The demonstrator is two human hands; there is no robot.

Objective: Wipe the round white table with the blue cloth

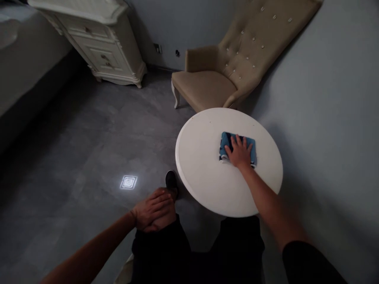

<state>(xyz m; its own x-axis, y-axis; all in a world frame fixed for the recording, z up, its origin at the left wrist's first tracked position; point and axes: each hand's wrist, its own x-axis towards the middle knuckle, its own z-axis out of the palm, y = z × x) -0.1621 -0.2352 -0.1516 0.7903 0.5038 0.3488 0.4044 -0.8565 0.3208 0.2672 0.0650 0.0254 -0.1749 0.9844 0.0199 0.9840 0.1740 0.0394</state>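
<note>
My right hand (239, 152) lies flat with its fingers spread on top of a folded blue cloth (251, 144). Dark patches and a pale edge show on the cloth, partly covered by my palm. Under it is a round white table (204, 165), on whose right half the cloth rests. My left hand (156, 210) rests on my bare left knee, its fingers stretched out over the skin and no object visible in it.
A tan tufted armchair (204, 86) stands just behind the table. Farther left is a white cabinet (102, 59) with drawers, and a bed (26, 67) fills the far left. A bright square floor drain (129, 182) and a grey wall (331, 118) also show.
</note>
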